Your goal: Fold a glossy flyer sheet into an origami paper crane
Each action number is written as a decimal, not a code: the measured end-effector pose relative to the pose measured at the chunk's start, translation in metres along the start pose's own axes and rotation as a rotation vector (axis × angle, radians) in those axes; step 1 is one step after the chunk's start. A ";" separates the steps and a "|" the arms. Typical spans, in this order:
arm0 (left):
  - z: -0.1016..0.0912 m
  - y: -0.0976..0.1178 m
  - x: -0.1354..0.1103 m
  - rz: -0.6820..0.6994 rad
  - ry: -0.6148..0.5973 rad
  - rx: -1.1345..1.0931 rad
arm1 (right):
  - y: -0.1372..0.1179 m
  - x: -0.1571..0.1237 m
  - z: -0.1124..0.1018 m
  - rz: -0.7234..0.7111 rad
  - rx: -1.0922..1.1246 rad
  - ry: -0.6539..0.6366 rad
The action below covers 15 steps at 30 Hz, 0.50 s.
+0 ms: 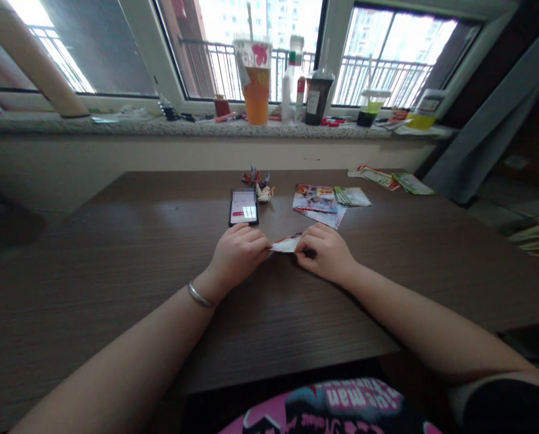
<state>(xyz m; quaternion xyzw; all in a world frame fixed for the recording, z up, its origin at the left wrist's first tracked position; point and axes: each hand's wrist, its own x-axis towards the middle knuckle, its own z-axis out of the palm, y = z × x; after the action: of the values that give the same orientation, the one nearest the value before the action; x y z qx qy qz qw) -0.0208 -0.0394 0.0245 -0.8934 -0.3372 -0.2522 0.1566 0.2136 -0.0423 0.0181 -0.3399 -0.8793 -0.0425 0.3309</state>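
The paper is between the two hands, low over the near-middle of the desk; whether its underside touches the wood I cannot tell. The left hand has its fingertips together, clamped on the paper's left end, its thumb mostly hidden. The right hand pinches the right end, its fingers curled in.

The step in hand looks like shaping or folding the paper with both hands. The next move seems to call for a firm hold on both ends, with the fingertips aligning the edges before pressing any crease.

Just beyond the left hand lies the phone, with two crumpled-looking paper pieces beside it. Flyers lie beyond the right hand, green slips against them. Farther off, cups and bottles line the sill.
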 end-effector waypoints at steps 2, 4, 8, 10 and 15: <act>-0.003 -0.001 0.000 -0.005 0.009 0.031 | 0.000 0.000 0.000 0.014 0.003 -0.008; -0.006 -0.001 0.000 -0.007 0.017 0.052 | 0.000 0.000 -0.001 0.026 0.008 -0.006; -0.004 -0.004 -0.004 -0.085 0.053 0.051 | 0.003 -0.001 -0.003 0.043 0.015 -0.018; 0.001 -0.008 -0.007 -0.146 0.063 0.003 | 0.006 -0.001 -0.003 0.008 0.020 -0.047; 0.011 -0.011 -0.011 -0.289 0.000 -0.203 | 0.011 -0.003 0.000 -0.071 0.045 -0.073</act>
<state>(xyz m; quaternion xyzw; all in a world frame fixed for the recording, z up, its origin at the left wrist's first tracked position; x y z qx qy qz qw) -0.0317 -0.0320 0.0106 -0.8468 -0.4351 -0.3048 0.0278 0.2221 -0.0360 0.0150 -0.3025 -0.9029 -0.0221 0.3046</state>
